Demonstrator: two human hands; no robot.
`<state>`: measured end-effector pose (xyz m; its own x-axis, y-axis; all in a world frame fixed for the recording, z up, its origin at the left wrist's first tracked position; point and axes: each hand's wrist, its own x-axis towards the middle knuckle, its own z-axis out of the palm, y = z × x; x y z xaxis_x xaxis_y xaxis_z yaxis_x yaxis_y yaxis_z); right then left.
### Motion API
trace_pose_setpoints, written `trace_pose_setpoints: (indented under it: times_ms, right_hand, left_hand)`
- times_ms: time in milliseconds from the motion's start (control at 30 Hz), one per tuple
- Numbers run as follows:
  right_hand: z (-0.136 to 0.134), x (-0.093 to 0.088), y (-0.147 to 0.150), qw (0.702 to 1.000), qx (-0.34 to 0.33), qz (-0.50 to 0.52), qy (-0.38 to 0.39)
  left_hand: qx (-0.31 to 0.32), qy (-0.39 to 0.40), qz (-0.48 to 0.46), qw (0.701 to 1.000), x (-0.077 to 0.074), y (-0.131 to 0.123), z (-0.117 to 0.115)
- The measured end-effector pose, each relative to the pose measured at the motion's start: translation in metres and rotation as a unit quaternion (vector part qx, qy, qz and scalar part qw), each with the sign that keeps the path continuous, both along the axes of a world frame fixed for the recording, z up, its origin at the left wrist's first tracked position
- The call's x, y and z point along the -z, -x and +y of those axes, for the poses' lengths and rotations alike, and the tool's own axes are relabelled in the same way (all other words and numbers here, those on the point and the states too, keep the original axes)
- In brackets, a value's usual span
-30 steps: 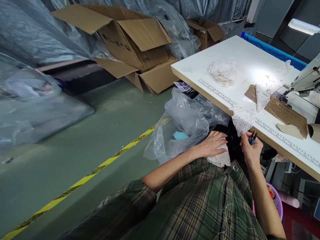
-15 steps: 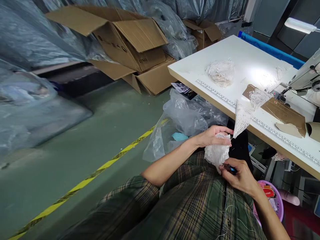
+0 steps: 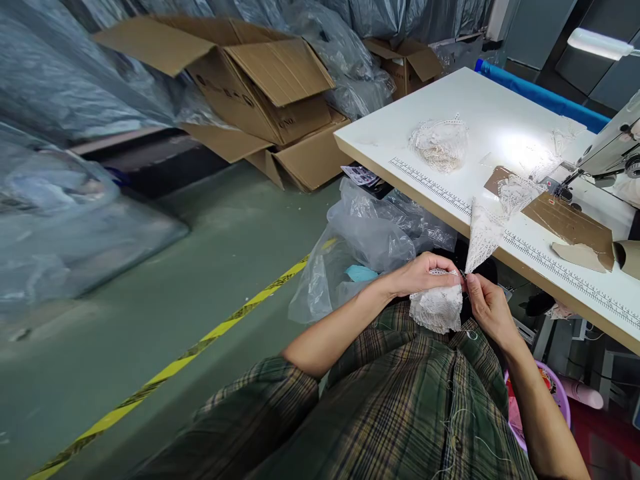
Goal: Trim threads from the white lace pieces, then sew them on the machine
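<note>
My left hand (image 3: 423, 273) is closed on a bunched piece of white lace (image 3: 437, 308) held over my lap, just below the edge of the white table (image 3: 450, 93). My right hand (image 3: 487, 307) is closed in a pinch right beside it, at the point where a strip of the same lace (image 3: 483, 230) runs up onto the table. What the right fingers pinch is hidden. The strip leads across a brown cardboard piece (image 3: 567, 223) to the sewing machine (image 3: 607, 150).
Another heap of lace (image 3: 440, 143) lies on the table. Clear plastic bags (image 3: 365, 250) sit on the floor under the table edge. Open cardboard boxes (image 3: 260, 87) stand behind, with a yellow striped line (image 3: 165, 377) on the green floor. A purple basin (image 3: 553, 400) is at my right.
My right hand rose from my lap, where it held small blue-handled snips, up to the lace beside my left hand. The lace bundle stayed in the left hand.
</note>
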<state>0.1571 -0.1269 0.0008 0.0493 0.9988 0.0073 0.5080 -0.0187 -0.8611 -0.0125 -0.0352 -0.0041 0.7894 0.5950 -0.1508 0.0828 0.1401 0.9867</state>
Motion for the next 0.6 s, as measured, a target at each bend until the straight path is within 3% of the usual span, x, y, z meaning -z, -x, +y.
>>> trace_pose_setpoints:
  times_ms: [133,433,600]
  right_hand:
    - [-0.002,0.003,0.003,0.999,0.033,0.018,0.007]
    - [-0.005,0.005,0.010,0.999,0.022,0.000,0.024]
    - [-0.012,0.016,0.016,0.993,0.043,0.103,0.045]
  left_hand:
    - [-0.015,0.007,-0.019,1.000,-0.001,-0.002,-0.001]
    - [-0.023,0.025,0.002,0.999,-0.002,-0.003,-0.004]
    - [-0.016,0.027,0.005,0.999,0.003,-0.001,-0.005]
